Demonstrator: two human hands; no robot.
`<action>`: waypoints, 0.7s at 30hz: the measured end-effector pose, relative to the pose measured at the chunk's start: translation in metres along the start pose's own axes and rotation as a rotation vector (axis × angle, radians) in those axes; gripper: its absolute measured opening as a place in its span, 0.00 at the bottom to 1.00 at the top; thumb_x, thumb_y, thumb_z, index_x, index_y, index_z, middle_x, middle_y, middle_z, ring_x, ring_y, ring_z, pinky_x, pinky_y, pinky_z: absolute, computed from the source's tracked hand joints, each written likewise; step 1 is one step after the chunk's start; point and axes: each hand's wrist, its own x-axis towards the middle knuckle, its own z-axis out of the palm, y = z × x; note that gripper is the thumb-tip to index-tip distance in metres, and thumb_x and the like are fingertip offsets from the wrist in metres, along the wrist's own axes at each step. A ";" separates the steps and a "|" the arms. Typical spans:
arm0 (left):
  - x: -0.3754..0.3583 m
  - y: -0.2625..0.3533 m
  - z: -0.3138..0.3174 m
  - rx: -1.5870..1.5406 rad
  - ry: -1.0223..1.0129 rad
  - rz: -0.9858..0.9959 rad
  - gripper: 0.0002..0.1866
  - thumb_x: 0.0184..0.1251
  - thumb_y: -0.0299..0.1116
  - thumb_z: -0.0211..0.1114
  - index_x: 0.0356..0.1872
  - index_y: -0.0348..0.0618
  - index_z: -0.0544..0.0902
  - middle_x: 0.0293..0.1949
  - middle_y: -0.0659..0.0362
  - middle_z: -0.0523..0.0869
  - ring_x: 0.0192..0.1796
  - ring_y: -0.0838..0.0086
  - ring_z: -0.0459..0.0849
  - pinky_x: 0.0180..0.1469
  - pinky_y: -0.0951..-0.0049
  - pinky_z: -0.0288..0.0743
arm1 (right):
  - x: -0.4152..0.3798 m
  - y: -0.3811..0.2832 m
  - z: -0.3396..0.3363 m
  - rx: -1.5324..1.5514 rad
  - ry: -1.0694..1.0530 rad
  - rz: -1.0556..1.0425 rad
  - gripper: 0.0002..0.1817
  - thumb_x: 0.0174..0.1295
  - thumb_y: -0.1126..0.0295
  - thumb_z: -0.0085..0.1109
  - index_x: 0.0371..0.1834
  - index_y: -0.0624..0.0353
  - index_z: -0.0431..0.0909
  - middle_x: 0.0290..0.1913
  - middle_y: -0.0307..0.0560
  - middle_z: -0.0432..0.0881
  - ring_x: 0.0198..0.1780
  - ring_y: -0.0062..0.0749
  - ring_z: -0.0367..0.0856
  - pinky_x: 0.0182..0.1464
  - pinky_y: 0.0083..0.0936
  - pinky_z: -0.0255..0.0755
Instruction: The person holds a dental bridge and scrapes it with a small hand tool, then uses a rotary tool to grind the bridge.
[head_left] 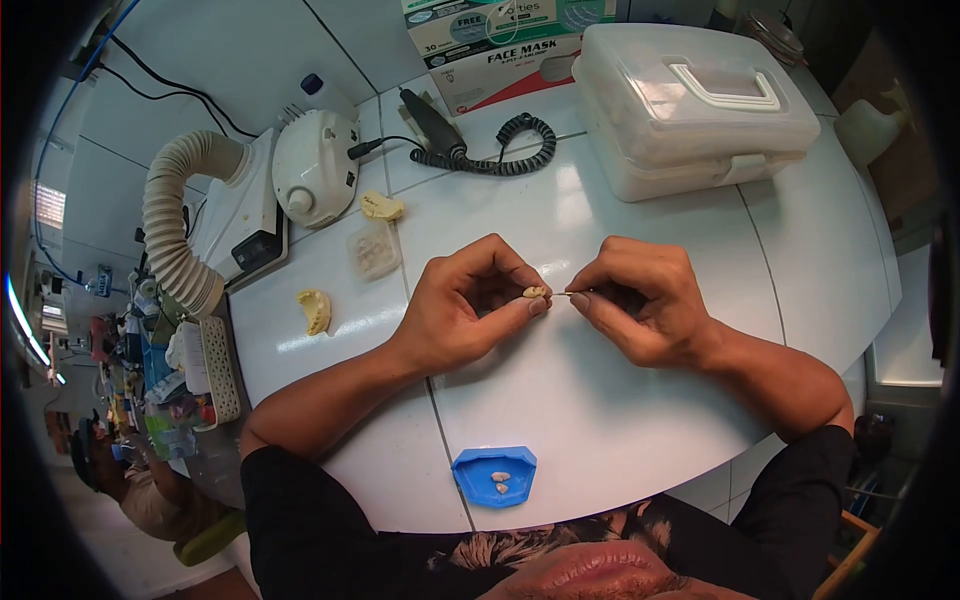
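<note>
Over the middle of the white table (560,430), my left hand (455,310) pinches a small yellowish tooth-shaped piece (535,292) between thumb and fingertips. My right hand (650,305) is closed around a thin metal instrument (561,293), its tip right at the piece. Most of the instrument is hidden by my fingers. Nearer my chest lies a blue tray (470,468) holding two small tooth-coloured pieces (501,482). Beyond my left hand are two yellow dental casts, one curved (314,312) and one smaller (382,206), beside a small clear plastic box (374,250) with pale bits inside.
A ribbed hose (180,200) arches beside a white control unit (316,168). A black handpiece (432,122) with a coiled cord lies at the back, near face mask boxes (510,70). The translucent case (695,110) stands back right. Another person (150,480) sits far left.
</note>
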 end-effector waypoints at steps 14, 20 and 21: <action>-0.002 0.008 0.002 -0.010 -0.004 -0.064 0.11 0.81 0.21 0.69 0.59 0.32 0.84 0.50 0.55 0.93 0.53 0.75 0.93 0.58 0.74 0.87 | 0.000 0.001 0.002 -0.020 0.030 0.004 0.04 0.60 0.82 0.71 0.37 0.64 0.88 0.29 0.45 0.83 0.24 0.28 0.80 0.26 0.25 0.70; -0.001 0.017 0.004 0.026 0.002 -0.093 0.14 0.80 0.20 0.69 0.61 0.33 0.82 0.49 0.54 0.93 0.53 0.75 0.93 0.58 0.74 0.86 | -0.001 0.002 0.002 -0.037 0.026 0.017 0.04 0.60 0.82 0.70 0.36 0.64 0.87 0.29 0.46 0.82 0.24 0.30 0.80 0.27 0.28 0.70; -0.001 0.014 0.004 0.012 0.006 -0.071 0.14 0.80 0.20 0.69 0.61 0.33 0.81 0.49 0.54 0.93 0.52 0.75 0.93 0.58 0.74 0.86 | -0.001 0.001 0.002 -0.038 0.023 0.018 0.04 0.60 0.82 0.70 0.36 0.64 0.87 0.29 0.46 0.82 0.24 0.31 0.80 0.27 0.28 0.70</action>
